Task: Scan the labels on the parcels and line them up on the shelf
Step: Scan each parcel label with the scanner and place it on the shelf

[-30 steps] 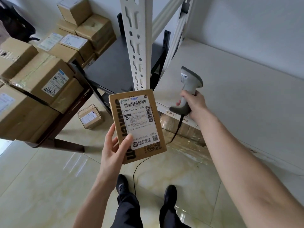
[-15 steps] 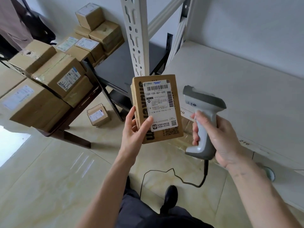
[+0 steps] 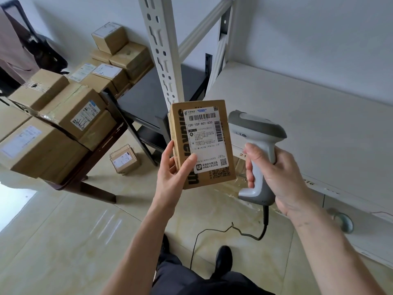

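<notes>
A person's left hand (image 3: 172, 173) holds a parcel (image 3: 202, 143) upright at the centre of the view, thumb pressed on the lower left of its white label (image 3: 207, 139) and the fingers (image 3: 167, 152) wrapped round its left edge and back, clamped on the box. The label faces the camera and reads 159-159-A01-630 under a barcode, with a second barcode down its right side and QR codes near the bottom. At 3 o'clock from the parcel, just beside it, the right hand (image 3: 274, 177) grips the handle of a grey-and-white scanner (image 3: 255, 150), its fingers curled tight round the grip with the index finger high on the front; the scanner's head sits level with the label's upper half and partly behind the parcel's right edge. A black cable (image 3: 231, 228) runs from the handle's base down across the tiled floor (image 3: 63, 241). Behind the scanner, from 1 to 4 o'clock, lies a pale shelf (image 3: 319, 124), its front edge carrying small numbers, beside a white slotted post (image 3: 161, 50) at 12 o'clock. At 9 to 11 o'clock, brown boxes (image 3: 70, 111) with labels are stacked on a dark tabletop (image 3: 102, 150), and one small box (image 3: 124, 159) sits on the floor beneath its edge. Dark trousers and black shoes (image 3: 223, 258) show at 6 o'clock.
</notes>
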